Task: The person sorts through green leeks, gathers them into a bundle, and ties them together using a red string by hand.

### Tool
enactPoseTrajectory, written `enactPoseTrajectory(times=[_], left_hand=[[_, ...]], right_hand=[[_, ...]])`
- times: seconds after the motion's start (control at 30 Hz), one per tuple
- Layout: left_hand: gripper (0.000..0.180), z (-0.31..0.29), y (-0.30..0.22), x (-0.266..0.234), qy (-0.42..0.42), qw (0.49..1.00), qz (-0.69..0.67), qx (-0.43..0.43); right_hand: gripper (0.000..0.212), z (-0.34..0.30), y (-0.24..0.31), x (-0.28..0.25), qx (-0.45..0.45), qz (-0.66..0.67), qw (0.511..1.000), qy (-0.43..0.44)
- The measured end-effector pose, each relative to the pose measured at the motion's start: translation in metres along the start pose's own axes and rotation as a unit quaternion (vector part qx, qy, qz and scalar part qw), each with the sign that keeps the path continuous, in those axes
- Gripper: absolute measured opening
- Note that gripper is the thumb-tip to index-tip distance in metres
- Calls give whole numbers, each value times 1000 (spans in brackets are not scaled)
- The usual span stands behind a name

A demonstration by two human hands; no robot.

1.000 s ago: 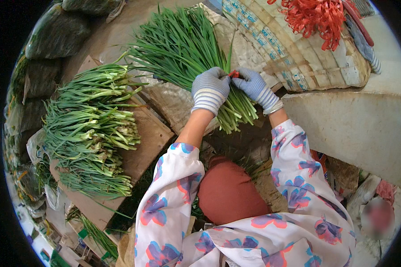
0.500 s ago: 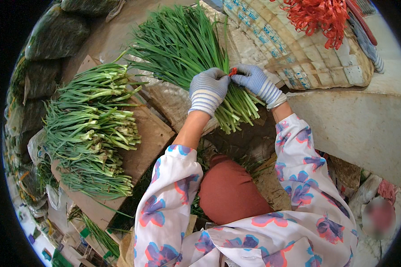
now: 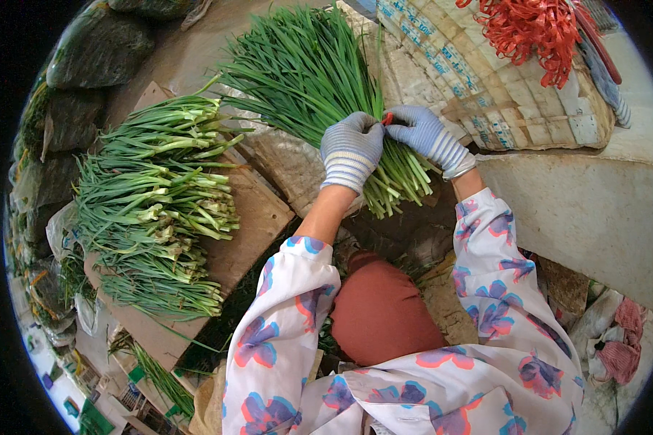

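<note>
A large bunch of garlic chives [image 3: 305, 72] lies in front of me, its leaves fanning away and its pale cut stems toward me. A thin red plastic tie [image 3: 388, 118] shows on top of the bunch near the stem end. My left hand [image 3: 352, 151], in a grey-blue striped glove, is closed in a pinch at the tie and rests on the stems. From the other side, my right hand [image 3: 429, 139], gloved alike, pinches the tie between thumb and fingers. The fingertips nearly meet; the tie's underside is hidden.
On a wooden board [image 3: 257, 210] at the left lie several heaps of green stalks [image 3: 163, 196] with pale bases. Dark wrapped bundles [image 3: 98, 54] line the far left. A hanging cluster of red ties [image 3: 533, 36] is at the upper right, over a woven sack bundle [image 3: 500, 101].
Both hands stay pinched at the red tie, with little change in their grip. The whole view has shifted slightly, so everything appears a bit farther right.
</note>
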State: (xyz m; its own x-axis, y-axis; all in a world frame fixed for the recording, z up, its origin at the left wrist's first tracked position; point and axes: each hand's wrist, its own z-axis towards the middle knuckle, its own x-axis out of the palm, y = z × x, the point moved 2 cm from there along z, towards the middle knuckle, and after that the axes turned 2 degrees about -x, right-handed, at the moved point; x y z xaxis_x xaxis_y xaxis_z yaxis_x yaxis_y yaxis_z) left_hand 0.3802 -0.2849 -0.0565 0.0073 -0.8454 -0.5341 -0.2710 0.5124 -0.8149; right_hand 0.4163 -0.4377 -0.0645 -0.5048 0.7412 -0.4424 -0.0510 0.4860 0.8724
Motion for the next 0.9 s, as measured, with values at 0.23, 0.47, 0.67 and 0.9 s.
enactPoseTrajectory(times=[0.23, 0.47, 0.67, 0.9], left_hand=[[20, 1, 4, -6, 23, 1000, -10, 14], [23, 3, 4, -3, 24, 1000, -18, -7], [21, 6, 5, 0, 27, 999, -32, 3], [23, 6, -2, -3, 22, 999, 24, -13]], right_hand=[[26, 0, 4, 2, -24, -19, 1000, 7], [29, 6, 10, -2, -17, -82, 995, 47], [28, 8, 8, -5, -57, -81, 994, 35], [21, 3, 8, -3, -109, -114, 987, 24]])
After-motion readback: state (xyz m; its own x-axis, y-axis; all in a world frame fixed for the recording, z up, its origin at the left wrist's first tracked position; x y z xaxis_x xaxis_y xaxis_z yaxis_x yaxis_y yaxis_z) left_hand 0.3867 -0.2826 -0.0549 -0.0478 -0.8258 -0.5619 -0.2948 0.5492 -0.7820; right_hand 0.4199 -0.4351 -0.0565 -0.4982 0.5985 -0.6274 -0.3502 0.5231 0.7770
